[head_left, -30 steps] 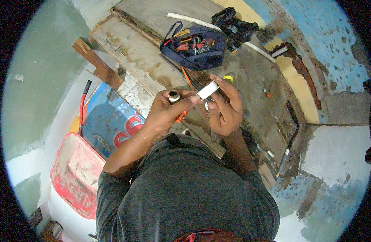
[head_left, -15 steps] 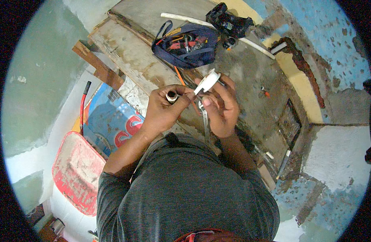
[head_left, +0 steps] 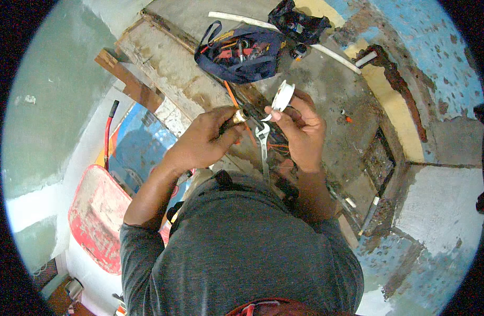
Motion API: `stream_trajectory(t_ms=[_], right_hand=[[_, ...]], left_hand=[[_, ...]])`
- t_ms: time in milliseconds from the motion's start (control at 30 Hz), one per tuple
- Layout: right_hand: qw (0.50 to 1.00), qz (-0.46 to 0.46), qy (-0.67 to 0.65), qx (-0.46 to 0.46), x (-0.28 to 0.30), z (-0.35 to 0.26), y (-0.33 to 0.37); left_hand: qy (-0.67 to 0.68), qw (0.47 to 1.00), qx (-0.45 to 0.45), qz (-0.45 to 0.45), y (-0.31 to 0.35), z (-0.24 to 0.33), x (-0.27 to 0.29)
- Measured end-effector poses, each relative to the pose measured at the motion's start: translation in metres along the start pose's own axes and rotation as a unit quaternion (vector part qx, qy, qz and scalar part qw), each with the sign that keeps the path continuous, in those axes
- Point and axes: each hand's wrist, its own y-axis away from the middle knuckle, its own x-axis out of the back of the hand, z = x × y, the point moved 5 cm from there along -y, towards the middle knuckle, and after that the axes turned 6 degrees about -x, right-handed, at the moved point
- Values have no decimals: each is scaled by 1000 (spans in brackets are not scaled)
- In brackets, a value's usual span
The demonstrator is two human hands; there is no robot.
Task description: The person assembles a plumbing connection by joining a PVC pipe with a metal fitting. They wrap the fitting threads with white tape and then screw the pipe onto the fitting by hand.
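Your left hand [head_left: 202, 141] is curled closed, pinching a small brass fitting [head_left: 241, 116] at its fingertips, near frame centre. Your right hand [head_left: 300, 126] sits just beside it at 3 o'clock, fingers closed on a white tape roll [head_left: 283, 95] held edge-up; a thin strand of tape runs from the roll toward the fitting. A silver wrench [head_left: 263, 142] hangs between both hands, head up, handle toward 6 o'clock; which hand bears it is unclear. At 12 o'clock an open dark blue tool bag [head_left: 241, 52] lies on the concrete floor [head_left: 326, 84], with a white pipe [head_left: 326, 50] beyond it. A red panel [head_left: 97, 216] stands at 8 o'clock.
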Motion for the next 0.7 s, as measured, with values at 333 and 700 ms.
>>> stream_trajectory(t_ms=[333,700], right_hand=[[989,-83,118,27,-13,-20,-9],[959,-149,212,113,-30,-14,-18]], left_hand=[[-86,990,17,-112,1,20,12],[-104,988,-2,-111,0,19,19]])
